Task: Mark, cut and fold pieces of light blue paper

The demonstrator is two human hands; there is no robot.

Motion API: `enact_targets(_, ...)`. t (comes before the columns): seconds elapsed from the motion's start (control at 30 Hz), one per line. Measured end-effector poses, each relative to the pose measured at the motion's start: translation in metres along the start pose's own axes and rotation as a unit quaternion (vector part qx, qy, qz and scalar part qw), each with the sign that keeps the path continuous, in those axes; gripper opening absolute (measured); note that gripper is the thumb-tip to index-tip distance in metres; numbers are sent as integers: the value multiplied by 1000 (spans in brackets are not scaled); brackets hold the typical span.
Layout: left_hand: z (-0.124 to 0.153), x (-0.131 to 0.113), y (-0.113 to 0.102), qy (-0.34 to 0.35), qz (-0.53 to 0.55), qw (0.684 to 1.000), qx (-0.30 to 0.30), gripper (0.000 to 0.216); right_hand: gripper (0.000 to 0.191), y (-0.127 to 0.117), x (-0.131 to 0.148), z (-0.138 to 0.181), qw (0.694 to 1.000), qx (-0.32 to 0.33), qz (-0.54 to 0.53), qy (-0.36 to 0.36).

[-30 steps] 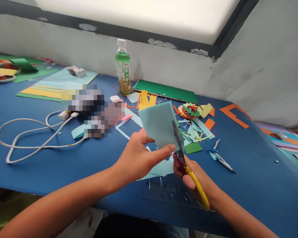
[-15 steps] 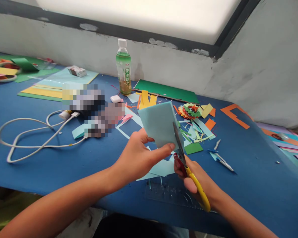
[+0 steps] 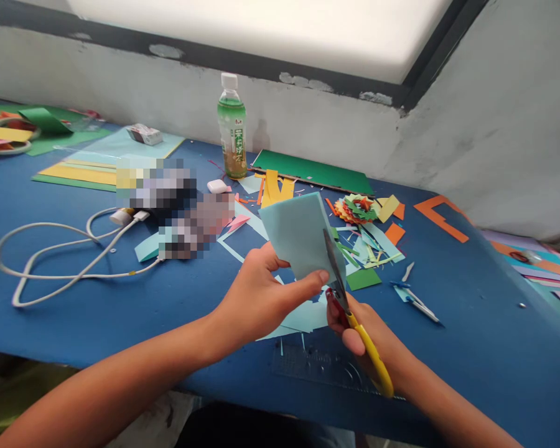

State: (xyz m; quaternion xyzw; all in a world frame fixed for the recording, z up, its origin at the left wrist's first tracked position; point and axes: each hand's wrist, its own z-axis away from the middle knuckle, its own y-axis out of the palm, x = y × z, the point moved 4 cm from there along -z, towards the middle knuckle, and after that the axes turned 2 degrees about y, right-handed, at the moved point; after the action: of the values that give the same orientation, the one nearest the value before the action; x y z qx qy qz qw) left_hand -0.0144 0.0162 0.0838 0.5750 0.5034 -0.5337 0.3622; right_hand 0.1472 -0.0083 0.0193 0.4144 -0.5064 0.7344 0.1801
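Note:
My left hand pinches the lower edge of a folded light blue paper and holds it upright above the blue table. My right hand grips yellow-handled scissors. Their blades run up along the paper's right edge. A clear ruler lies flat under my hands, with light blue offcuts beside it.
A green tea bottle stands at the back. Coloured paper scraps and a layered paper flower lie to the right, a green sheet behind. A white cable loops at left, near stacked sheets.
Both hands, the paper and the scissors stay nearly still; the view shifts only slightly between frames.

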Motion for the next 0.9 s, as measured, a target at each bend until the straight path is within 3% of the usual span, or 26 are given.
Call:
enact_targets(0.47,0,0,1,-3,32,999,-2,4,32,-1,1,1,1000,-2,-13,-2)
enact_targets(0.63,0,1,0,-9,21,1000,-4,4,45,-3,2,0,1000,-26,1,-17)
enact_targets(0.9,-1,1,-2,-1,-3,1000,-1,9,46,-3,2,1,1000,-17,-2,-15)
